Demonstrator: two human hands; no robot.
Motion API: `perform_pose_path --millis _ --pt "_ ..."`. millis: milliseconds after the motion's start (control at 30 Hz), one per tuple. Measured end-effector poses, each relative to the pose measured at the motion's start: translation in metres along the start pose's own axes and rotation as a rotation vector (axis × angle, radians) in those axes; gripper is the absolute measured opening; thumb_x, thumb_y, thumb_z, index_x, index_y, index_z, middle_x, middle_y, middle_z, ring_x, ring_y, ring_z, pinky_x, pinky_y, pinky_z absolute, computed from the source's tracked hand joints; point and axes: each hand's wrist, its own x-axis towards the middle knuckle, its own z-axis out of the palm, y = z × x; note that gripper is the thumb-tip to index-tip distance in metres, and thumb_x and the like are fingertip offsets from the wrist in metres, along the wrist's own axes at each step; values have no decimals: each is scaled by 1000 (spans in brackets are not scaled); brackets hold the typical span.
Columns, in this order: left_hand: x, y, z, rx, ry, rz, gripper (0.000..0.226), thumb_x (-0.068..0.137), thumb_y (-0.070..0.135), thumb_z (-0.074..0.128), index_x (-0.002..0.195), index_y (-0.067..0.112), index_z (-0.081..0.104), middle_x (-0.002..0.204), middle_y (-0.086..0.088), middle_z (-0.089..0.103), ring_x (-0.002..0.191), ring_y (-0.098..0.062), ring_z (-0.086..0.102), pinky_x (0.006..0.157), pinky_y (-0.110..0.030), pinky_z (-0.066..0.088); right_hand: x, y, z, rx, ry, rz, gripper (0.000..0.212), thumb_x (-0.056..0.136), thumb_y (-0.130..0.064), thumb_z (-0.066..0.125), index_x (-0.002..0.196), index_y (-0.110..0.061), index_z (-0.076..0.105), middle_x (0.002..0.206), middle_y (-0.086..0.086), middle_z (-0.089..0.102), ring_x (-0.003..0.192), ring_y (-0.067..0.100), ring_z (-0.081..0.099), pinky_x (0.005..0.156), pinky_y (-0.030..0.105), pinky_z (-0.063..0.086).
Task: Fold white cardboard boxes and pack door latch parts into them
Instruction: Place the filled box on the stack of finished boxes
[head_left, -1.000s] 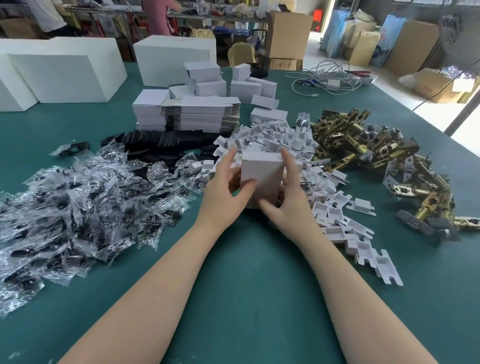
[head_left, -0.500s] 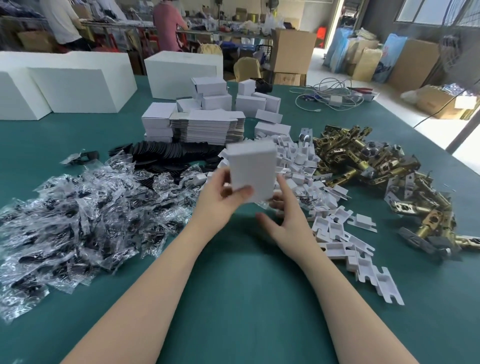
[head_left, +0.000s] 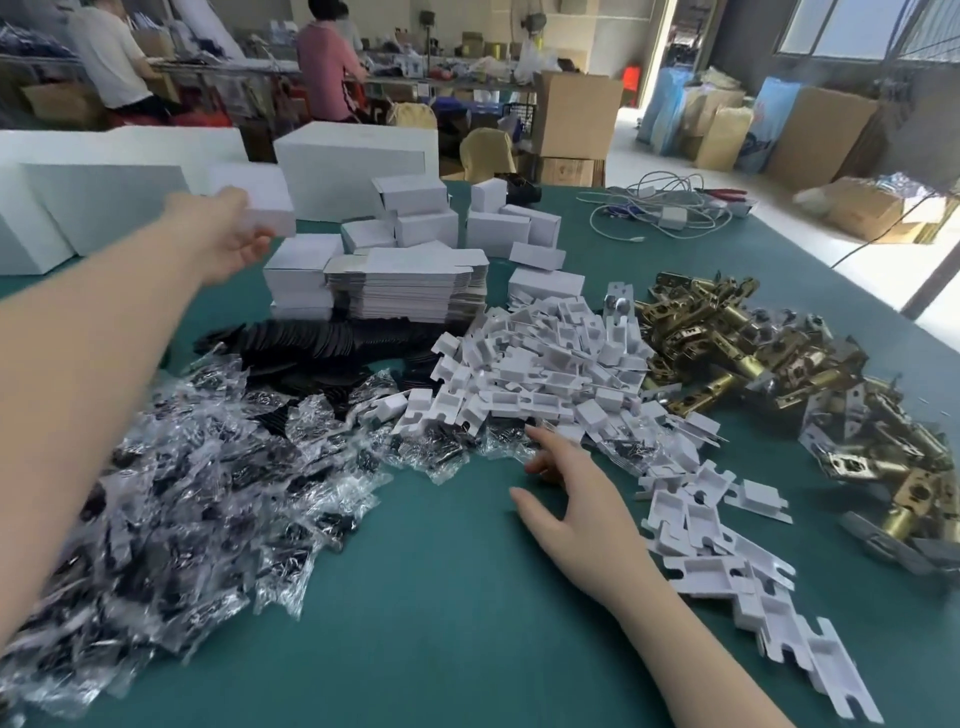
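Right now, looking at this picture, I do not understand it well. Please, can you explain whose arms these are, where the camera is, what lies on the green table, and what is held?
There is no machine here. The two bare arms belong to a person who wears the camera on the head, so you look forward and down as they do.

The left hand reaches far out and grips a small closed white cardboard box. The right hand is open, low over the green table, holding nothing.

On the table lie, from left to right: a heap of clear plastic bags with dark small parts, a pile of white plastic inserts, and a pile of brass-coloured metal door latches. Behind them stands a stack of flat unfolded white boxes and several folded ones.
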Motion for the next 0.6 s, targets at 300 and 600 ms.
perform_pose_path --millis 300,600 --pt "27 -33 10 41 4 -53 7 100 18 51 106 16 48 85 -1 56 55 -4 59 41 -11 46 2 1 1 -137 -34 -26 57 91 -36 64 143 -39 42 103 -33 46 106 -5 45 94 11 31" --pt "38 -41 25 -69 17 -51 8 102 8 46 94 10 48 115 -9 54 83 -11 60 65 -20 55 1 0 0 -162 -42 -28 55 91 -37 63 141 -40 43 102 -34 45 105 -5 44 93 15 32"
